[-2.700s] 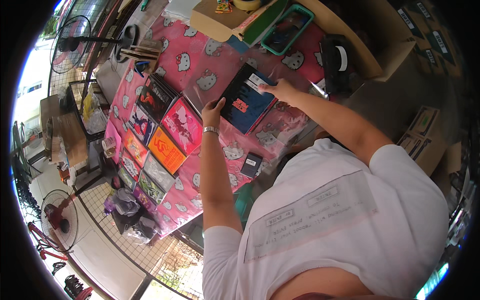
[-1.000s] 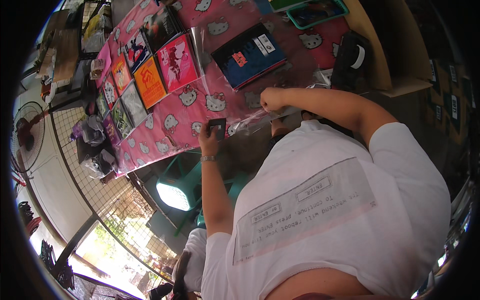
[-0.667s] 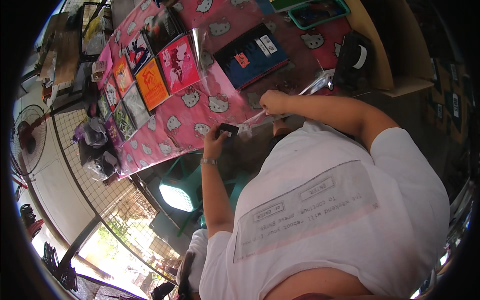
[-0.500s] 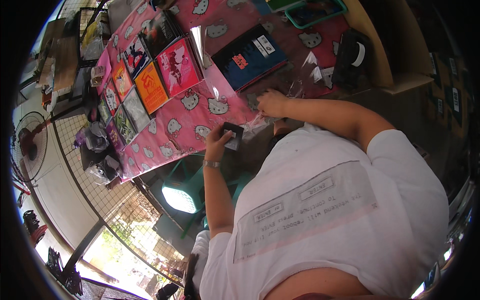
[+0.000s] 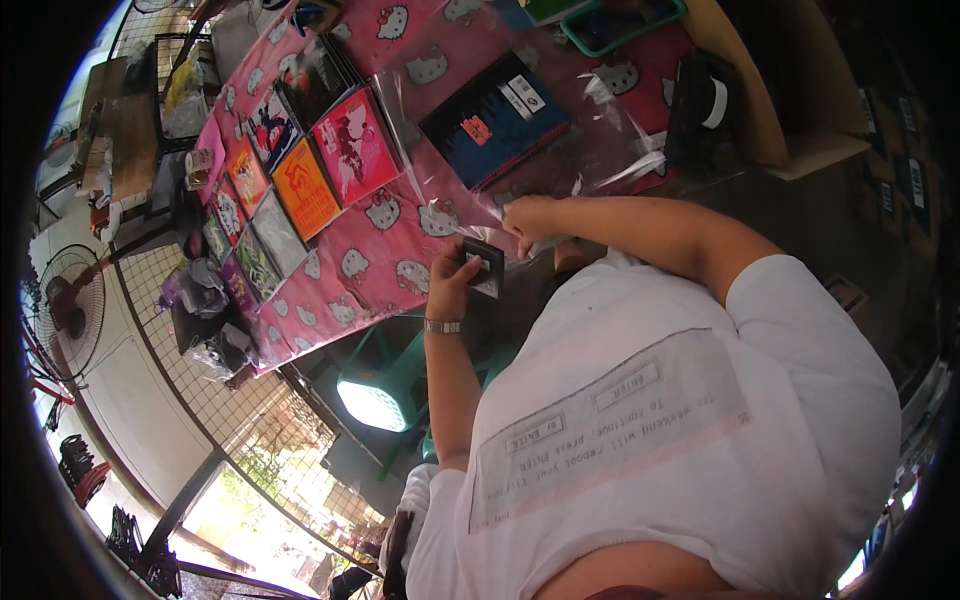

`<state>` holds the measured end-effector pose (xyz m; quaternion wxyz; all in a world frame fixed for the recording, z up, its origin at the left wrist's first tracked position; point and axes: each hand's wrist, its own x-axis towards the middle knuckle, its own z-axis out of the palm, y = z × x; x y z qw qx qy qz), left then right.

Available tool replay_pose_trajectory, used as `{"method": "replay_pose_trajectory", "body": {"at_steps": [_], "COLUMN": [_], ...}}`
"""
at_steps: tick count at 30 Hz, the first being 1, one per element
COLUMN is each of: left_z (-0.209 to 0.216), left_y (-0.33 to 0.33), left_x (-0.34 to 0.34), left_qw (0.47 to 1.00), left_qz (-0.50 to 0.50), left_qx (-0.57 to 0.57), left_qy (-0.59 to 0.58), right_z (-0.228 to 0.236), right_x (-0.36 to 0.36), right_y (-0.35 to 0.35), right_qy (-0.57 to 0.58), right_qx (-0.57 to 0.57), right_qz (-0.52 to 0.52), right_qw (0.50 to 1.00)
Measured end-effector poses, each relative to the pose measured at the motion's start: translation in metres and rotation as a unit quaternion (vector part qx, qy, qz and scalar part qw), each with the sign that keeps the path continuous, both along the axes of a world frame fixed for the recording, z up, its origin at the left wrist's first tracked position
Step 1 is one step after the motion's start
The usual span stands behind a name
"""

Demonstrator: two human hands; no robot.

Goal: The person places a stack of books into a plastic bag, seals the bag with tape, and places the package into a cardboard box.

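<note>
Near the table's front edge, my left hand (image 5: 455, 280) is closed on a small dark, flat, squarish object (image 5: 484, 268), its thumb pressed on the face; I cannot make out its kind. Just right of it, my right hand (image 5: 530, 220) has its fingers bent together at a sheet of clear plastic film (image 5: 597, 186). What the fingertips pinch is partly hidden. Beyond both hands lies a dark blue notebook (image 5: 495, 120) with a white label, and shiny film spreads over and around it.
Colourful spiral notebooks (image 5: 357, 140) lie in rows at the left of the pink patterned tablecloth (image 5: 350, 285). A black tape dispenser-like object (image 5: 700, 115) and a cardboard box (image 5: 800, 150) stand at the right. A teal-framed tray (image 5: 620, 25) sits far back. A lit lamp (image 5: 372, 404) is below the table edge.
The film now spreads wider over the notebook, with its glare shifted. My left hand with the dark object has moved right, closer to my right hand, which has shifted slightly left and down.
</note>
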<state>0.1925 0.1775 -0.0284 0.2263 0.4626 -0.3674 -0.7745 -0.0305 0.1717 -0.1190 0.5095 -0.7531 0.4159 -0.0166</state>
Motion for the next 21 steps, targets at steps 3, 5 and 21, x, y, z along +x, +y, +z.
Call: {"method": "replay_pose_trajectory", "body": {"at_steps": [3,5,21], "left_z": [-0.005,-0.005,-0.028], "left_y": [0.001,0.001,-0.004], "left_x": [0.002,0.003,-0.035], "left_qw": [0.999,0.996,0.613], "left_qz": [0.028,0.054,-0.116], "left_qx": [0.007,0.051,-0.405], "left_qy": [0.024,0.048,-0.668], "right_z": [-0.010,-0.010,0.054], "right_x": [-0.005,-0.008,-0.008], "right_y": [-0.009,-0.015,0.010], "right_qy": [-0.011,-0.025,0.027], "right_qx": [0.048,0.091,-0.371], "right_qz": [0.011,-0.037,-0.096], "right_qw": [0.999,0.995,0.923]}}
